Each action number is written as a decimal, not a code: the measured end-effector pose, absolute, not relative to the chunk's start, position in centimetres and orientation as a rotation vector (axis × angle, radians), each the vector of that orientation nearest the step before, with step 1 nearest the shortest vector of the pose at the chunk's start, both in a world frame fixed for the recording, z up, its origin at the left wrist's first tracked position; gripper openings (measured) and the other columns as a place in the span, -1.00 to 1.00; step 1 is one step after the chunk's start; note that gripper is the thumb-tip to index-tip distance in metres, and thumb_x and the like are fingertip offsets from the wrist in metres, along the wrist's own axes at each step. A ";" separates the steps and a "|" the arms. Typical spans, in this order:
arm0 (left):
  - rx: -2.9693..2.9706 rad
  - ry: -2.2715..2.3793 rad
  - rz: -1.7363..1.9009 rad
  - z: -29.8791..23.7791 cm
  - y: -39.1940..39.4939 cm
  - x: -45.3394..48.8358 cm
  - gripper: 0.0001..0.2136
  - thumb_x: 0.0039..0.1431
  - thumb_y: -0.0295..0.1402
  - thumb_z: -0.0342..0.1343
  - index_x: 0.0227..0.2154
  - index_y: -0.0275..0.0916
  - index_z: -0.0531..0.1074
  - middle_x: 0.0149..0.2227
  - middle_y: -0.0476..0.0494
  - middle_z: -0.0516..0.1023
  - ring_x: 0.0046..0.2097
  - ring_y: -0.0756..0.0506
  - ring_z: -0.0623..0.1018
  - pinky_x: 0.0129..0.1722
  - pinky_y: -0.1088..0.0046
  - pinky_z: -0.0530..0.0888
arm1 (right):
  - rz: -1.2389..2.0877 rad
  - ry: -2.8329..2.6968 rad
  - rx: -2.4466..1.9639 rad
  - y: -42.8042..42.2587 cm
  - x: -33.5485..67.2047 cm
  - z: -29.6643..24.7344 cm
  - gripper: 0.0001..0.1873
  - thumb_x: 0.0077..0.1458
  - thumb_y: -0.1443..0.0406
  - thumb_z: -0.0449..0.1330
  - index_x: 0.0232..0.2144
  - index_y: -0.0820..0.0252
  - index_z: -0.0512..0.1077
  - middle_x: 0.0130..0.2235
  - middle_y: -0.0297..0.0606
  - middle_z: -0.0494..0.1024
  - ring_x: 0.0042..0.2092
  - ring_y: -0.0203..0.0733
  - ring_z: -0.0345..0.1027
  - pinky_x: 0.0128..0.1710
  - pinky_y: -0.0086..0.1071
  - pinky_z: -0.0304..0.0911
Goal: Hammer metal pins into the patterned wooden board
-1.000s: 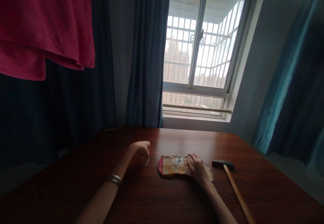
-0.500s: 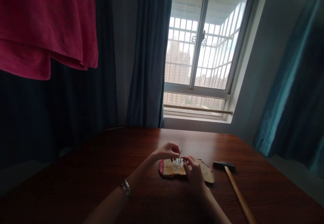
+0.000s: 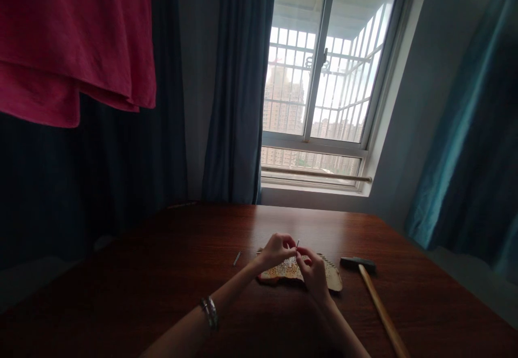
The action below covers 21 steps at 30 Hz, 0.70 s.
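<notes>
My left hand (image 3: 278, 250) is closed in a pinch above a flat spotted board (image 3: 332, 278) with a notched far edge. My right hand (image 3: 314, 272) meets it from the right, its fingertips pressed together. A thin dark nail (image 3: 298, 243) sticks up from where the fingertips of both hands come together. The middle of the board is partly covered by my hands, and whatever stands there is hidden. Left of the board, loose nails (image 3: 237, 258) lie on the table.
A hammer with a wooden handle (image 3: 382, 306) and dark head (image 3: 358, 264) lies right of the board on the brown wooden table (image 3: 194, 234). Beyond the table are a barred window (image 3: 315, 77) and blue curtains (image 3: 238, 88). Pink cloth (image 3: 76, 39) hangs at upper left.
My left hand has moved right and now meets my right hand at the fingertips. Upright nails seen on the board earlier are out of sight. Nails left of the board have come into view.
</notes>
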<state>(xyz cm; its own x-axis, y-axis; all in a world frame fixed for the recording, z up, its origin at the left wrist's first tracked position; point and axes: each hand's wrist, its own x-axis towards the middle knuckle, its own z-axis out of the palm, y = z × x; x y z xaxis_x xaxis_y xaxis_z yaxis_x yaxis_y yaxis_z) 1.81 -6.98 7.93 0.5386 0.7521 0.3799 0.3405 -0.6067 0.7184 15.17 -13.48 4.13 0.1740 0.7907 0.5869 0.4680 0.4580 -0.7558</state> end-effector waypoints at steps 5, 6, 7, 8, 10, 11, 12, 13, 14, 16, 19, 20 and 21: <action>2.197 0.926 1.000 7.4 -7.2 2.2 -0.78 -0.06 -0.27 0.08 -0.46 -0.34 0.51 -0.56 -0.05 0.48 -0.48 0.02 0.39 -0.51 0.58 0.27 | 0.353 -1.404 -1.180 -13.2 15.3 3.8 -0.78 0.04 0.24 0.06 -0.30 0.17 0.44 -0.28 -0.21 0.52 -0.26 -0.18 0.39 -0.38 -0.40 0.32; 2.191 0.923 0.999 7.3 -7.2 2.3 -0.77 -0.06 -0.26 0.08 -0.46 -0.34 0.51 -0.56 -0.05 0.48 -0.48 0.02 0.39 -0.52 0.58 0.26 | 0.353 -1.390 -1.186 -13.2 15.4 3.7 -0.77 0.03 0.24 0.06 -0.28 0.17 0.44 -0.28 -0.21 0.52 -0.26 -0.17 0.39 -0.38 -0.39 0.32; 2.183 0.916 0.994 7.2 -7.1 2.3 -0.77 -0.06 -0.26 0.08 -0.46 -0.34 0.51 -0.57 -0.05 0.48 -0.48 0.02 0.39 -0.52 0.59 0.26 | 0.352 -1.379 -1.191 -13.1 15.4 3.6 -0.76 0.03 0.24 0.06 -0.26 0.17 0.44 -0.29 -0.20 0.53 -0.26 -0.17 0.39 -0.37 -0.38 0.32; 2.173 0.905 0.986 7.2 -7.1 2.3 -0.76 -0.05 -0.25 0.08 -0.45 -0.34 0.51 -0.57 -0.05 0.47 -0.49 0.02 0.39 -0.53 0.59 0.26 | 0.351 -1.370 -1.195 -13.1 15.4 3.6 -0.75 0.02 0.24 0.07 -0.26 0.17 0.43 -0.29 -0.20 0.53 -0.26 -0.16 0.39 -0.37 -0.37 0.31; 2.145 0.870 0.958 7.2 -7.0 2.2 -0.75 -0.04 -0.24 0.07 -0.42 -0.34 0.51 -0.58 -0.05 0.47 -0.51 0.03 0.39 -0.55 0.59 0.26 | 0.355 -1.359 -1.201 -13.0 15.4 3.5 -0.75 0.00 0.24 0.08 -0.25 0.17 0.43 -0.30 -0.20 0.53 -0.28 -0.17 0.39 -0.37 -0.37 0.31; 2.128 0.848 0.946 7.2 -6.9 2.2 -0.74 -0.03 -0.24 0.07 -0.41 -0.34 0.51 -0.58 -0.05 0.46 -0.52 0.03 0.39 -0.57 0.59 0.26 | 0.358 -1.355 -1.205 -13.0 15.4 3.5 -0.75 0.00 0.25 0.08 -0.25 0.17 0.43 -0.30 -0.21 0.53 -0.28 -0.17 0.39 -0.37 -0.38 0.31; 2.108 0.829 0.947 7.2 -6.8 2.1 -0.74 -0.03 -0.23 0.07 -0.42 -0.34 0.50 -0.58 -0.04 0.46 -0.53 0.04 0.38 -0.58 0.59 0.26 | 0.362 -1.348 -1.210 -12.9 15.5 3.5 -0.75 0.00 0.25 0.08 -0.26 0.17 0.43 -0.29 -0.21 0.53 -0.29 -0.18 0.39 -0.37 -0.38 0.30; 2.087 0.817 0.965 7.2 -6.6 2.0 -0.74 -0.03 -0.23 0.07 -0.42 -0.34 0.50 -0.58 -0.04 0.45 -0.54 0.04 0.39 -0.58 0.59 0.27 | 0.365 -1.340 -1.218 -12.8 15.6 3.4 -0.75 0.00 0.24 0.08 -0.27 0.18 0.43 -0.30 -0.21 0.53 -0.29 -0.18 0.39 -0.38 -0.39 0.30; 2.056 0.815 1.004 7.1 -6.4 1.9 -0.74 -0.02 -0.23 0.06 -0.43 -0.34 0.49 -0.57 -0.05 0.45 -0.53 0.04 0.39 -0.58 0.59 0.29 | 0.367 -1.329 -1.229 -12.7 15.7 3.3 -0.76 -0.01 0.23 0.07 -0.28 0.18 0.43 -0.30 -0.21 0.53 -0.31 -0.19 0.39 -0.40 -0.40 0.29; 1.960 0.833 1.115 6.9 -5.6 1.6 -0.74 -0.01 -0.21 0.04 -0.43 -0.33 0.47 -0.53 -0.06 0.45 -0.50 0.02 0.41 -0.57 0.59 0.32 | 0.369 -1.304 -1.256 -12.3 16.1 3.1 -0.76 -0.01 0.22 0.07 -0.31 0.20 0.44 -0.34 -0.21 0.54 -0.35 -0.19 0.38 -0.42 -0.40 0.28; 1.731 0.852 1.246 5.9 -3.8 1.2 -0.72 -0.01 -0.19 0.02 -0.43 -0.34 0.44 -0.46 -0.11 0.46 -0.42 -0.02 0.44 -0.58 0.57 0.36 | 0.369 -1.284 -1.295 -11.6 16.8 2.6 -0.75 0.00 0.18 0.07 -0.38 0.20 0.45 -0.43 -0.24 0.54 -0.41 -0.20 0.38 -0.45 -0.41 0.24; 1.647 0.844 1.264 5.5 -3.2 1.1 -0.72 -0.02 -0.19 0.03 -0.43 -0.34 0.43 -0.44 -0.13 0.46 -0.40 -0.04 0.45 -0.56 0.55 0.38 | 0.367 -1.285 -1.304 -11.3 17.0 2.4 -0.74 0.00 0.17 0.07 -0.40 0.20 0.45 -0.46 -0.25 0.54 -0.42 -0.20 0.38 -0.46 -0.41 0.24; 1.564 0.831 1.270 5.1 -2.7 1.1 -0.72 -0.03 -0.20 0.03 -0.41 -0.35 0.43 -0.42 -0.15 0.46 -0.38 -0.05 0.45 -0.54 0.53 0.40 | 0.367 -1.291 -1.311 -11.0 17.2 2.3 -0.74 -0.01 0.16 0.07 -0.42 0.20 0.46 -0.47 -0.26 0.54 -0.42 -0.20 0.38 -0.45 -0.41 0.23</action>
<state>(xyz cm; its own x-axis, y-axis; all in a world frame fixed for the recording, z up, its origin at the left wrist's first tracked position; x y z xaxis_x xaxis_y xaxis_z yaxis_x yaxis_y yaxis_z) 1.05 -2.65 5.07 0.2375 0.9081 0.3448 -0.0483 -0.3434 0.9379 17.16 -11.04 2.28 0.3345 0.8120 0.4783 0.4389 0.3148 -0.8415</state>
